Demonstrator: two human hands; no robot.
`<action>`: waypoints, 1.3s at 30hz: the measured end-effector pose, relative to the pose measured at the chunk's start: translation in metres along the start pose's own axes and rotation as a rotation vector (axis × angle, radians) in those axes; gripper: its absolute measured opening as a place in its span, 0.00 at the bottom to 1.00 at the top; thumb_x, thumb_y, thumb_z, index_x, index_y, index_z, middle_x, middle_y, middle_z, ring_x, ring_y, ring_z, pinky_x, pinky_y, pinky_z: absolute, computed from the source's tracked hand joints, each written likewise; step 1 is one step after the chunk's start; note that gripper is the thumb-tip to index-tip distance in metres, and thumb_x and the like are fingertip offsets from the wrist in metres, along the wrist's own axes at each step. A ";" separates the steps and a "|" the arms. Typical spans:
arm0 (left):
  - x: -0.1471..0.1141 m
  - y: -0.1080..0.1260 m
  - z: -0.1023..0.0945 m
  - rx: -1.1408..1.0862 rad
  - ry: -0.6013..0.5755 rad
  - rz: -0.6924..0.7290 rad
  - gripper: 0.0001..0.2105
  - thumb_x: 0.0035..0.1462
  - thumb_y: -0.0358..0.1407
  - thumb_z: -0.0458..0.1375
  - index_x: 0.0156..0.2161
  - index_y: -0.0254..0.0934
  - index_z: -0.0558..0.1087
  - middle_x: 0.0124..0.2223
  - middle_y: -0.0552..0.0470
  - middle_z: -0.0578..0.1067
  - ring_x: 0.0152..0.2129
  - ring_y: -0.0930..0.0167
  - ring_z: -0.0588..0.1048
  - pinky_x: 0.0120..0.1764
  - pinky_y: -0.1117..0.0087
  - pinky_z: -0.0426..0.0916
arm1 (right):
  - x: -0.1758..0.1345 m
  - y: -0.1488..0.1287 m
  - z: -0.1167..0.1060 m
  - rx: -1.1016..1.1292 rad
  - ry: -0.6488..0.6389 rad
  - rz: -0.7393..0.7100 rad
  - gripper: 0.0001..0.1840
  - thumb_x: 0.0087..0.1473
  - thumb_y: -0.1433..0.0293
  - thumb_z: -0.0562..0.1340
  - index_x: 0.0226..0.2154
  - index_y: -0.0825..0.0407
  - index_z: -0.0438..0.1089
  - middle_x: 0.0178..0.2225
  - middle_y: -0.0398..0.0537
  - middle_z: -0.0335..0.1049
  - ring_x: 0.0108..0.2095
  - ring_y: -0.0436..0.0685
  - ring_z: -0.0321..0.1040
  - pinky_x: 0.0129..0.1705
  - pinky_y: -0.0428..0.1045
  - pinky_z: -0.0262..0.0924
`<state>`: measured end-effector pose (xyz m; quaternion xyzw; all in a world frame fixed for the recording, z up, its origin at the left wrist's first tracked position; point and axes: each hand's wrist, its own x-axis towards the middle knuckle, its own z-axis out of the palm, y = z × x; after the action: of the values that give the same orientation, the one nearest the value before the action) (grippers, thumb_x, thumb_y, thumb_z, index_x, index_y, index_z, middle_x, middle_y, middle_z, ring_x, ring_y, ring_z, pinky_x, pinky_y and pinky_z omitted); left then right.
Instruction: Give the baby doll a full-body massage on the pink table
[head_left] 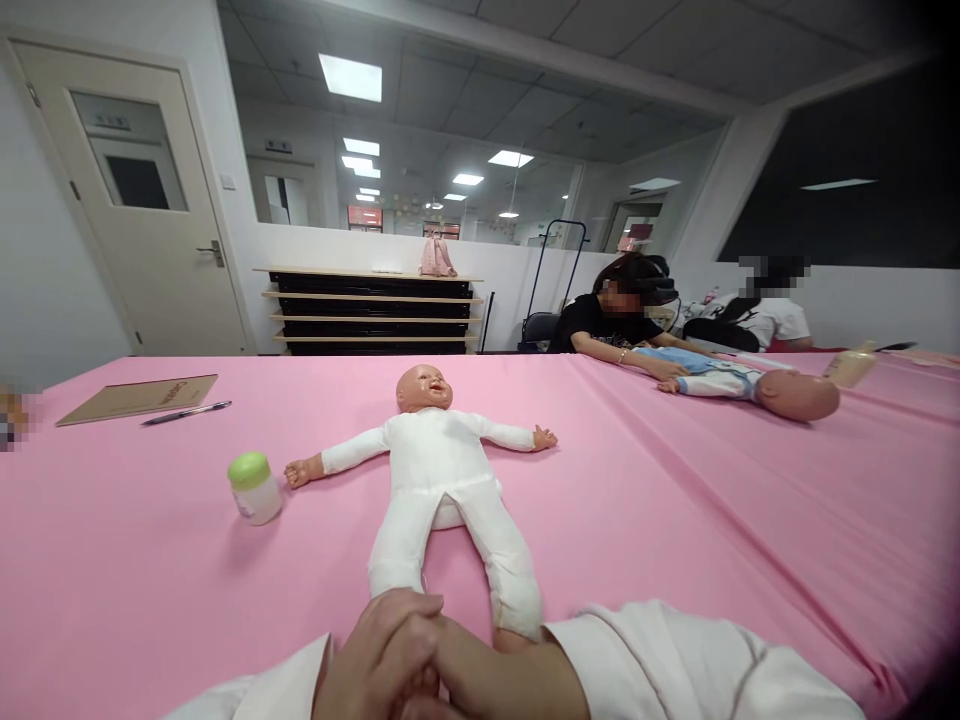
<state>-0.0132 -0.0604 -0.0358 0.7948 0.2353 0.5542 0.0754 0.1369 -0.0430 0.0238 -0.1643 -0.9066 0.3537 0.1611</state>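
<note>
A baby doll (439,450) with a white cloth body lies on its back on the pink-covered table (637,560), head away from me, arms spread. At its feet, my left hand (371,655) and my right hand (469,660) are together, fingers bent and closed over each other. They cover the doll's foot on the left side; whether they grip it or only each other I cannot tell. The other foot shows just beyond my right wrist. Beside the doll's hand on the left stands a small jar (255,490) with a green lid.
At the left lie a brown notebook (139,398) and a pen (186,413). On the right, a person (607,320) leans over another doll (750,385) in blue and white clothes, near a bottle (850,365). A second person (780,315) sits behind. Shelves (375,310) stand beyond the table.
</note>
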 end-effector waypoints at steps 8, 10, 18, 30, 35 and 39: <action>0.014 0.011 -0.007 -0.266 -0.063 -0.113 0.15 0.61 0.38 0.41 0.51 0.47 0.62 0.42 0.47 0.71 0.41 0.69 0.71 0.40 0.70 0.72 | 0.003 0.006 0.002 0.104 -0.068 -0.180 0.12 0.56 0.63 0.44 0.26 0.51 0.53 0.27 0.47 0.55 0.30 0.50 0.54 0.37 0.47 0.60; 0.011 0.007 -0.004 -0.220 -0.051 -0.009 0.19 0.60 0.41 0.45 0.56 0.48 0.56 0.44 0.47 0.71 0.43 0.68 0.71 0.43 0.67 0.71 | 0.002 -0.003 -0.001 0.142 0.036 -0.122 0.09 0.54 0.63 0.46 0.29 0.51 0.52 0.29 0.48 0.56 0.32 0.50 0.56 0.39 0.47 0.60; 0.004 0.008 -0.003 -0.036 -0.040 -0.297 0.21 0.58 0.33 0.47 0.57 0.45 0.57 0.45 0.47 0.71 0.39 0.71 0.74 0.36 0.75 0.73 | -0.002 -0.007 -0.008 0.335 0.077 -0.103 0.21 0.54 0.60 0.49 0.46 0.56 0.49 0.40 0.55 0.57 0.40 0.52 0.58 0.45 0.49 0.59; 0.003 0.012 -0.004 -0.059 -0.121 -0.133 0.27 0.55 0.44 0.52 0.59 0.44 0.52 0.53 0.43 0.65 0.50 0.63 0.67 0.48 0.63 0.67 | 0.000 -0.005 -0.007 0.174 0.194 -0.101 0.20 0.60 0.63 0.38 0.40 0.55 0.58 0.39 0.54 0.63 0.45 0.52 0.59 0.51 0.53 0.57; 0.000 0.002 -0.003 0.056 -0.073 -0.005 0.28 0.56 0.42 0.50 0.61 0.42 0.49 0.58 0.39 0.58 0.55 0.61 0.61 0.50 0.60 0.63 | -0.027 -0.018 -0.014 -0.084 0.177 -0.012 0.31 0.52 0.58 0.56 0.54 0.58 0.52 0.51 0.62 0.57 0.53 0.59 0.54 0.57 0.57 0.50; -0.002 -0.011 -0.001 0.252 -0.236 0.190 0.23 0.52 0.37 0.53 0.54 0.44 0.61 0.54 0.43 0.65 0.50 0.63 0.65 0.51 0.58 0.61 | -0.091 -0.013 0.002 -0.272 0.258 0.190 0.35 0.50 0.66 0.58 0.59 0.48 0.48 0.57 0.59 0.50 0.59 0.62 0.46 0.59 0.59 0.46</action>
<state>-0.0175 -0.0517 -0.0413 0.8760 0.2164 0.4281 -0.0504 0.2151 -0.0903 0.0153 -0.3135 -0.8982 0.2176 0.2182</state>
